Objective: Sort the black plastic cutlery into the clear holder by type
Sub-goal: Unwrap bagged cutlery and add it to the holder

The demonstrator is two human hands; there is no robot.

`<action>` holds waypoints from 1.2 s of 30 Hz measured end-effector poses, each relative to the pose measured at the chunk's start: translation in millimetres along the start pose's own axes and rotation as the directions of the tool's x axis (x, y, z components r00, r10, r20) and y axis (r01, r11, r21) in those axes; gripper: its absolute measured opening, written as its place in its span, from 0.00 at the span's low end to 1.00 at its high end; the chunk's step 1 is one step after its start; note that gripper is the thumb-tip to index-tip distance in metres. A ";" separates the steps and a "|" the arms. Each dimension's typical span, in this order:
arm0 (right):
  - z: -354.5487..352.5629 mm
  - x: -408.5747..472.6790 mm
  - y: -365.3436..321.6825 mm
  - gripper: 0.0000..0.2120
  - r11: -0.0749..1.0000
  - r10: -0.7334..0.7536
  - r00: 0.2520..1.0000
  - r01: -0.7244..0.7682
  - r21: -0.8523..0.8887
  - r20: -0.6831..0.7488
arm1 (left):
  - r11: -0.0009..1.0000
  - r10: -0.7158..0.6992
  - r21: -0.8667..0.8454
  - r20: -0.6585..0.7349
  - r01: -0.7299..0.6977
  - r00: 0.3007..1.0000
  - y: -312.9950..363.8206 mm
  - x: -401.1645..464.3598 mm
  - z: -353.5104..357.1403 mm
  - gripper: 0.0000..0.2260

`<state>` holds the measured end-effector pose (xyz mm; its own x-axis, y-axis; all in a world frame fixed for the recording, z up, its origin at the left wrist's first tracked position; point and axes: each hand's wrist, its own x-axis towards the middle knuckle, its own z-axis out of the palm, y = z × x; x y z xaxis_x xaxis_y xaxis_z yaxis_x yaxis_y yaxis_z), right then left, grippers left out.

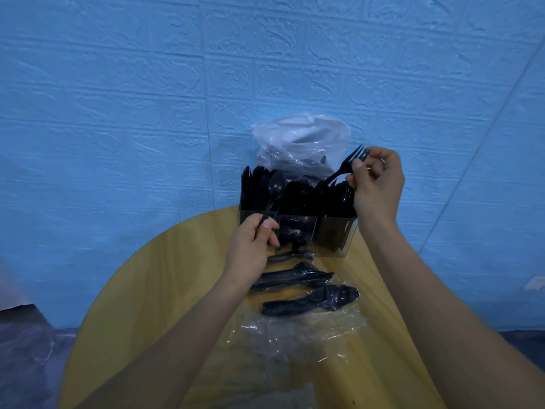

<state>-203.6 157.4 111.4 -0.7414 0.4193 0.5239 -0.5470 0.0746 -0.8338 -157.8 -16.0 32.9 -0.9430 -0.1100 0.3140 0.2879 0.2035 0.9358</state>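
Nearest, wrapped bundles of black plastic cutlery [309, 301] lie on the round yellow bench [141, 305]. Left hand [253, 246] fingers pinch a black plastic spoon [275, 191]; right hand [379, 184] fingers pinch a black plastic fork [345, 166], both at the clear three-compartment holder [336, 234], filled with cutlery. Behind stands a translucent plastic bag [300, 143].

Glossy black plastic spoon [275, 187] and fork [348, 165]; clear smooth holder [336, 234]; crinkled shiny film [295, 335]; smooth wood-look table [147, 290].

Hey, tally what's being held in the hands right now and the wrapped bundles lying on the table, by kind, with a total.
Spoon, held in left hand: 1
Fork, held in right hand: 1
Wrapped cutlery bundles on the table: 3 ()
Total: 5
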 end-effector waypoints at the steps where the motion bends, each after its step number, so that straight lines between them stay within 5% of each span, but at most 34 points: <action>1: 1.8 -2.5 2.8 0.08 0.996 -0.067 0.997 0.068 -0.059 0.031 | 1.000 -0.001 -0.006 0.003 0.001 1.000 -0.1 -0.3 0.9 0.11; 8: 18.1 -22.6 38.0 0.09 0.912 -0.181 0.954 0.254 -0.322 0.240 | 1.000 0.011 0.003 0.035 -0.011 0.999 1.4 -3.3 -3.9 0.10; 15: 19.9 -26.2 61.2 0.05 0.651 -0.243 0.880 0.459 -0.605 0.407 | 0.999 0.014 0.049 0.058 -0.016 0.998 -0.2 -4.1 -4.1 0.10; 18: 15.7 -31.2 41.2 0.09 0.800 -0.216 0.908 0.376 -0.468 0.360 | 0.999 0.006 0.048 0.075 -0.010 0.997 0.1 -4.7 1.7 0.11; 20: 11.6 -34.6 24.3 0.07 0.947 0.004 0.921 0.121 -0.296 0.390 | 0.999 0.005 0.037 0.108 -0.009 0.994 0.4 -5.0 9.0 0.11; 22: 5.6 -37.3 16.4 0.04 0.980 0.195 0.898 -0.159 -0.123 0.395 | 0.998 0.022 0.053 0.162 -0.031 0.986 3.5 -6.7 18.3 0.11; 24: -4.9 -35.4 13.3 0.04 0.961 0.259 0.898 -0.276 -0.005 0.356 | 0.997 0.023 0.073 0.210 -0.040 0.977 9.5 -9.0 28.2 0.10; 29: -49.5 -13.1 6.0 0.08 0.984 0.178 0.971 -0.176 -0.028 0.159 | 0.916 0.124 0.350 0.216 -0.195 0.968 11.2 -3.9 43.8 0.12; 36: -81.7 4.5 3.0 0.10 0.965 -0.144 0.987 0.156 -0.213 0.071 | 0.567 0.319 0.651 0.390 -0.504 0.864 4.3 15.0 69.2 0.21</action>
<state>-176.8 233.4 97.0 -0.6811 0.3386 0.6492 -0.5601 0.3302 -0.7598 -182.2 50.6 30.5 -0.7875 0.3496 0.5076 0.5300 0.8044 0.2682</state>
